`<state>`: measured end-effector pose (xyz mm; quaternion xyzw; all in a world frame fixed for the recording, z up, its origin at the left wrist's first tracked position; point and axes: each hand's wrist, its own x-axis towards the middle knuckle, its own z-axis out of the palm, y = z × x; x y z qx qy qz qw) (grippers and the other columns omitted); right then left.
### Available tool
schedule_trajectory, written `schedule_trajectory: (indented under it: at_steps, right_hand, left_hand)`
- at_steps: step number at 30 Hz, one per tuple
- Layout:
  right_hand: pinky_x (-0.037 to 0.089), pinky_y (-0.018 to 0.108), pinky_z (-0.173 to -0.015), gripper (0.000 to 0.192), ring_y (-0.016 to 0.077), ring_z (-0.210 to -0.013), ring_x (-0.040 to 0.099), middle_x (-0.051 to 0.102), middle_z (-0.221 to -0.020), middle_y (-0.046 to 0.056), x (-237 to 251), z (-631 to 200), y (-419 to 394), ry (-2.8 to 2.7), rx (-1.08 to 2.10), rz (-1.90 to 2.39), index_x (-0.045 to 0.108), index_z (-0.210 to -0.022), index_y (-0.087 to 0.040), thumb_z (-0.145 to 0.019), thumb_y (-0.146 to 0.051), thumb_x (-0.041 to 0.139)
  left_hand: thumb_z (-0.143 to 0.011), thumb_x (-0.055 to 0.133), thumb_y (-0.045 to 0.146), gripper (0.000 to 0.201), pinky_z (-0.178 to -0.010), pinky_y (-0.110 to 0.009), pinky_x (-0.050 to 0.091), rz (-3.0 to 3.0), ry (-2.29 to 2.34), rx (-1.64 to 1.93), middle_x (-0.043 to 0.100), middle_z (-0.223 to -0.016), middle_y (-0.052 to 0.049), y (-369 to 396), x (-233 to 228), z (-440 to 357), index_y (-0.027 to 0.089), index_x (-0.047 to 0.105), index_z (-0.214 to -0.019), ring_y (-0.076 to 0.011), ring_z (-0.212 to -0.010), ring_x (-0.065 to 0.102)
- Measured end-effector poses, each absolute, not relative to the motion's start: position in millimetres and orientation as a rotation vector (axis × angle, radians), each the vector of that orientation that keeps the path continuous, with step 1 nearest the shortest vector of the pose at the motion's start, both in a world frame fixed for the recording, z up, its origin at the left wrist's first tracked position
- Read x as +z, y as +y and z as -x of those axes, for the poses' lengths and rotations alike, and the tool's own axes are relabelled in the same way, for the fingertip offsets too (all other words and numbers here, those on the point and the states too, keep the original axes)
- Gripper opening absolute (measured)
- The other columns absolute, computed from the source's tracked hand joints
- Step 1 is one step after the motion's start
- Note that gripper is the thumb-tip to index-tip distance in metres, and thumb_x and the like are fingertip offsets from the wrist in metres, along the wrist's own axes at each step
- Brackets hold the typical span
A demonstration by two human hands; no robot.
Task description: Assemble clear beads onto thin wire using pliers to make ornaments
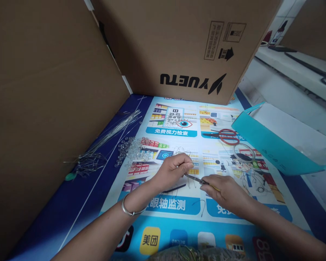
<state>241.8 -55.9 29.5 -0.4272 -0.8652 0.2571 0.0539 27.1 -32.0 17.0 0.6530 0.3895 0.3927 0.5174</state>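
Observation:
Near the middle of the table my left hand (175, 170) is closed, with thumb and forefinger pinched on what looks like thin wire, mostly hidden by the fingers. Fine wire loops (182, 149) show just beyond it, and thin dark wire ends lie below. My right hand (222, 188) grips a pair of pliers (197, 179) by yellowish handles. The narrow jaws point left and meet my left fingertips. Left of my hands lies a spread of clear beads (133, 150). A short curved piece of wire (203, 207) rests below the pliers.
Straight wires (116, 127) and a dark wire tangle (91, 163) lie far left. Red-handled scissors (228, 137), a wire coil (244, 153) and a turquoise box (277, 145) are to the right. Cardboard walls (165, 43) stand at the back and left. A clear plastic bag (176, 253) is at the front edge.

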Motion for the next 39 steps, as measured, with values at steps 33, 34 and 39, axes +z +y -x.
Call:
schedule_trajectory:
  at_steps: [33, 34, 39]
  right_hand:
    - [0.041, 0.027, -0.068, 0.030, 0.0177, -0.082, 0.055, 0.061, -0.090, 0.006, 10.1, -254.3, -36.2, -2.413, 0.792, 1.364, 0.059, -0.096, -0.018, -0.088, -0.042, 0.042]
    - [0.040, 0.025, -0.064, 0.031, 0.0161, -0.076, 0.055, 0.060, -0.084, 0.004, 10.4, -255.2, -34.7, -2.361, 0.861, 1.371, 0.059, -0.091, -0.018, -0.089, -0.043, 0.040]
    - [0.038, 0.023, -0.056, 0.036, 0.0130, -0.067, 0.053, 0.058, -0.076, 0.001, 14.1, -256.0, -34.3, -2.197, 1.139, 1.304, 0.059, -0.088, -0.017, -0.089, -0.045, 0.036]
  left_hand:
    - [-0.086, 0.046, 0.030, 0.021, -0.057, -0.020, 0.037, -1.747, 1.438, 1.011, 0.053, -0.061, 0.003, -29.1, 15.2, -24.6, 0.017, 0.053, -0.071, -0.0098, -0.058, 0.048]
    - [-0.086, 0.046, 0.030, 0.022, -0.056, -0.020, 0.036, -1.728, 1.442, 0.973, 0.052, -0.060, 0.003, -29.0, 14.6, -24.9, 0.017, 0.052, -0.071, -0.0096, -0.058, 0.048]
    - [-0.087, 0.045, 0.031, 0.023, -0.056, -0.020, 0.036, -1.776, 1.431, 0.881, 0.052, -0.062, 0.003, -36.4, 15.2, -30.6, 0.017, 0.053, -0.071, -0.0097, -0.060, 0.049]
